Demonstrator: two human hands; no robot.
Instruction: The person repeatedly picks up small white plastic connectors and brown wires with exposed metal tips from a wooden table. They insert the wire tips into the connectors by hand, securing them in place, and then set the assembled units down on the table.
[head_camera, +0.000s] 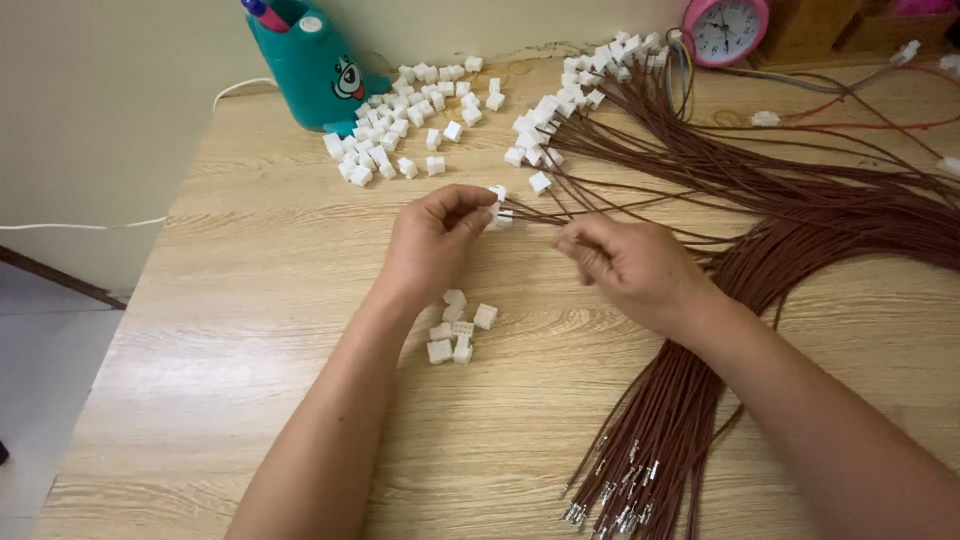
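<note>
Teal cartoon-faced pen holder (315, 65) up at the back left of the wooden table (250, 330), pens poking out the top. Pink round alarm clock (725, 28) at the far edge, right of centre. Thin white cord (85, 224) running along the pale wall on the left. Couple of red and grey wires (850, 105) trailing across the top right corner. Bit of light tiled floor (45, 370) down the left side.

A small white plastic connector (501, 216) (pinched at fingertips) with thin brown wires (535, 216) entering it sideways.
</note>
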